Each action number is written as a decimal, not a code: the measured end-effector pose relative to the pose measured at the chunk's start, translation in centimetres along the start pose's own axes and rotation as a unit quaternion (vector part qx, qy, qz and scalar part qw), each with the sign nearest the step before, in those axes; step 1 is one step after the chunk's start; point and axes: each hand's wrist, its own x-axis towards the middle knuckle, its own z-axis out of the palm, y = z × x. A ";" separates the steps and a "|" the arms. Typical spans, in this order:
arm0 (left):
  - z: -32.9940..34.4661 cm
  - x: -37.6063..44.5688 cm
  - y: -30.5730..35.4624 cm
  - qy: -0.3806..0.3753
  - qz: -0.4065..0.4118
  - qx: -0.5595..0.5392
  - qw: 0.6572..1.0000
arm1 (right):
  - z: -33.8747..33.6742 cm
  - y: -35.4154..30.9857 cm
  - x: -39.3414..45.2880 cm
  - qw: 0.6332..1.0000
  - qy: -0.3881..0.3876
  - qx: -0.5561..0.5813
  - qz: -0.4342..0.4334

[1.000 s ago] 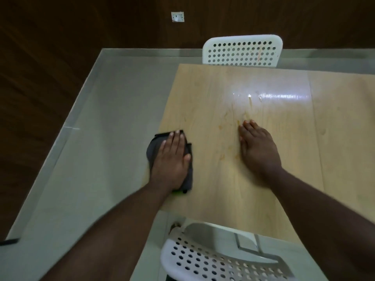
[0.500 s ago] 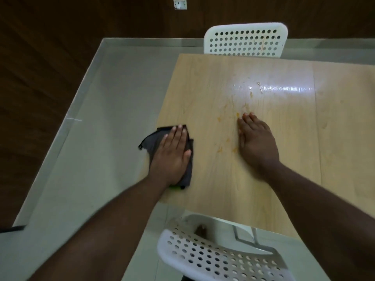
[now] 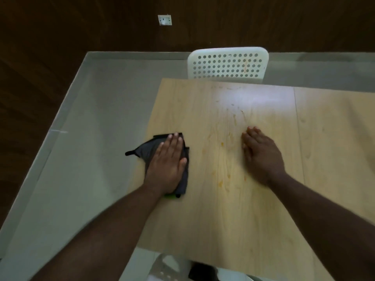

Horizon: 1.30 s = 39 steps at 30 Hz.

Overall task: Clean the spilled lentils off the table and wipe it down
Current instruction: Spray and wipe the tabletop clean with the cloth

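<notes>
Cloth (image 3: 149, 151) looks soft and limp, best pressed flat under the left hand (image 3: 168, 161); right hand (image 3: 261, 157) rests flat on the table (image 3: 233, 220).

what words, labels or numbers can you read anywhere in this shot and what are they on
None: no readable text appears in the head view.
The dark cloth under the left hand shows no label or print.
The table, where the right hand rests, carries only orange smears, no writing.
The white perforated chair is unmarked.
The wall socket is too small to show any marking.
</notes>
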 end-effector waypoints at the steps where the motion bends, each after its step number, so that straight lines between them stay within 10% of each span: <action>1: -0.2 2.9 -0.4 0.003 -0.006 0.005 1.000 | -0.4 1.1 1.7 1.000 0.005 -0.001 0.016; 7: -1.7 18.2 2.3 0.020 0.008 0.002 1.000 | 0.2 2.0 5.4 0.999 0.019 0.017 0.025; 14: -1.4 13.9 5.0 -0.031 0.133 0.001 0.991 | -0.1 1.9 5.5 0.999 0.005 -0.005 0.046; 21: -2.8 24.1 2.4 0.012 0.012 0.019 1.000 | 0.7 2.4 6.2 0.999 0.001 -0.034 0.041; 30: -2.1 17.7 7.7 -0.032 0.153 0.000 0.988 | 0.4 2.2 6.1 0.997 -0.008 -0.061 0.039; 39: -2.8 27.1 7.9 0.007 0.052 -0.012 0.999 | 1.0 2.6 6.3 0.997 -0.005 -0.060 0.038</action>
